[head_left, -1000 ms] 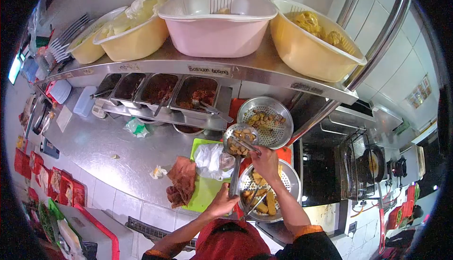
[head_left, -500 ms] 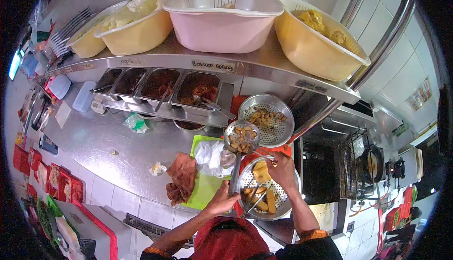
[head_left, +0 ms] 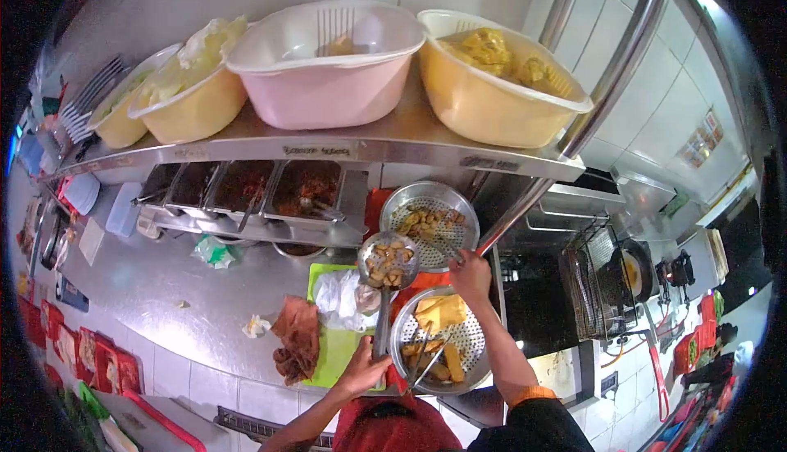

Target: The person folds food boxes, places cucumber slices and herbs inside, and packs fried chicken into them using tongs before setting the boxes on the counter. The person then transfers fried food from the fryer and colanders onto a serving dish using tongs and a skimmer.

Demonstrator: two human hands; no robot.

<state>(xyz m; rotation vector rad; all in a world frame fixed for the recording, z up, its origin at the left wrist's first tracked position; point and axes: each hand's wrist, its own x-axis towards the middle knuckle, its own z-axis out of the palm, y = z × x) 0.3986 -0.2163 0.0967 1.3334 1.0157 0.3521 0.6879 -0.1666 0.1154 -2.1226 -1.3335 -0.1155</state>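
My left hand is closed around the handle of a skimmer, whose perforated bowl carries browned fried pieces. Closed on a thin metal utensil, my right hand is beside the upper perforated bowl; the utensil's tip is too blurred to name its kind. Fried pieces lie in that upper bowl. The skimmer head overlaps its lower left edge. Nearer me, a second perforated bowl holds yellow fried slabs, browned pieces and tongs.
A green cutting board bears a white plastic bag, with a brown cloth alongside. Metal food pans stand behind. A steel shelf with plastic basins crosses above. Fryer baskets are at right.
My right hand and its utensil have moved from the skimmer to the upper bowl. Fewer pieces remain in the skimmer. The view has shifted, and my left hand still grips the handle.
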